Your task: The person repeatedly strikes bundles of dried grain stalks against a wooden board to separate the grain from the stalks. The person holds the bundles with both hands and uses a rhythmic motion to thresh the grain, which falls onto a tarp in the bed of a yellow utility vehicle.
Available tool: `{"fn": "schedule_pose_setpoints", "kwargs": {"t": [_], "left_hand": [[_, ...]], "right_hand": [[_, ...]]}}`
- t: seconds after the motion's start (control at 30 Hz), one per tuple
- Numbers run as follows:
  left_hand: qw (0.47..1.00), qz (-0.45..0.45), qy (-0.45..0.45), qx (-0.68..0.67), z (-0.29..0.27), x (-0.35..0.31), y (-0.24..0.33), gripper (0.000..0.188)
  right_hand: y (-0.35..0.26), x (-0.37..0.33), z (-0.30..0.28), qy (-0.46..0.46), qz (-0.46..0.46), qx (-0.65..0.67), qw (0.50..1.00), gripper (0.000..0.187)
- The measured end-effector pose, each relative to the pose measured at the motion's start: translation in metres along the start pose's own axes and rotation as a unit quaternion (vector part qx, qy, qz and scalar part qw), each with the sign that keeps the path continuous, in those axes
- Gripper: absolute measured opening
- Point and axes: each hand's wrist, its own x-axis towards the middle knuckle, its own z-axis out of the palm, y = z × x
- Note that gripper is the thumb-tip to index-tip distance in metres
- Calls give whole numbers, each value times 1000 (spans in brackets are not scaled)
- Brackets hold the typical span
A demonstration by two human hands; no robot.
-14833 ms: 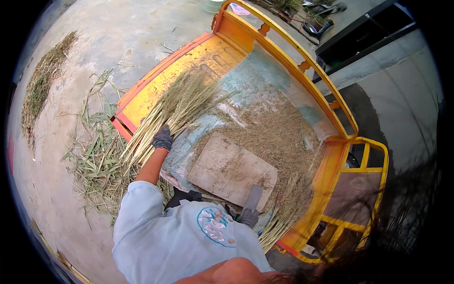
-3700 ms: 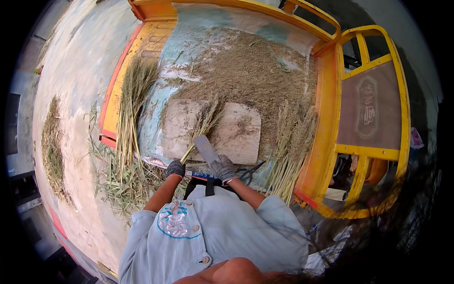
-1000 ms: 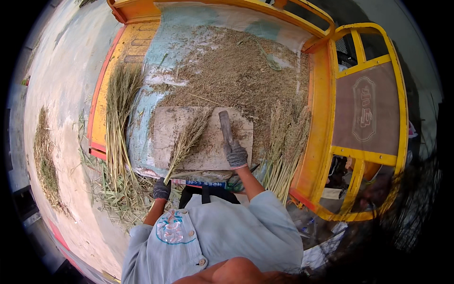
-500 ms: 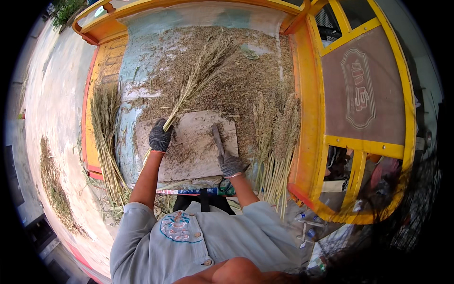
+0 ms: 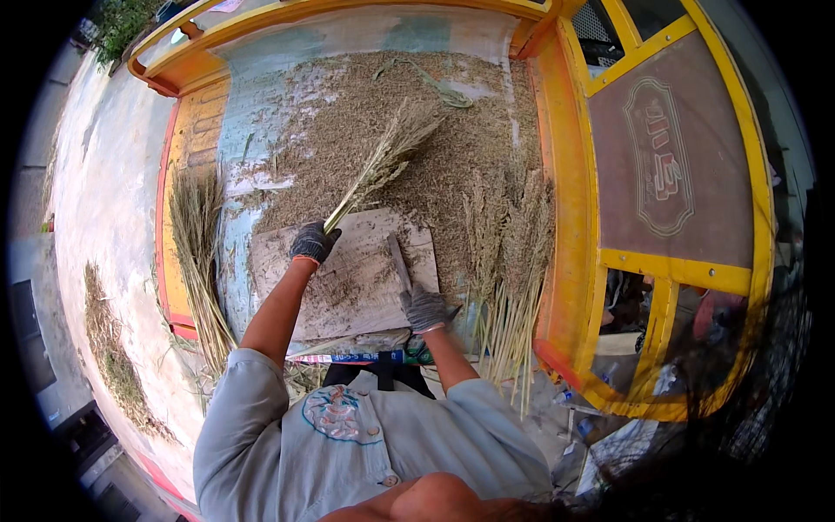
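Note:
My gloved left hand (image 5: 315, 242) is closed round the stalks of a bunch of dry seed-head stalks (image 5: 380, 163). The bushy heads point away and to the right, over the loose seed (image 5: 339, 122). Under both hands lies a pale, worn board (image 5: 365, 252) strewn with seed and chaff. My right hand (image 5: 424, 309), also gloved, grips a narrow, flat bar-like tool (image 5: 398, 261) at the board's right side. That tool points away from me; I cannot tell its exact kind.
Fuller seed-head stalks (image 5: 509, 252) lie in a pile to the right. Another pile of stalks (image 5: 198, 239) is on the left. A yellow-orange metal frame (image 5: 565, 217) borders the seed-covered sheet (image 5: 248, 113). More straw (image 5: 117, 357) lies on the ground at far left.
My left hand has moved right and slightly away from me. The bunch in it has shifted, with its heads lower and nearer the right. My right hand stays about where it was.

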Motion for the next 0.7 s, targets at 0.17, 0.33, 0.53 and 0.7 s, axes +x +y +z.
{"fn": "schedule_pose_setpoints", "kwargs": {"t": [0.17, 0.33, 0.53, 0.7], "left_hand": [[972, -33, -143, -182, 50, -88, -85, 42], [927, -199, -119, -295, 113, -171, -98, 43], [968, -144, -66, -193, 128, -190, -107, 46], [978, -119, -34, -170, 137, -187, -124, 46]], "right_hand": [[-2, -19, -12, 32, 20, 55, 998, 42], [-68, -51, -42, 51, -269, 6, 962, 27], [-79, 23, 21, -113, -279, -114, 947, 33], [-22, 120, -48, -32, -75, -161, 984, 26]]}}
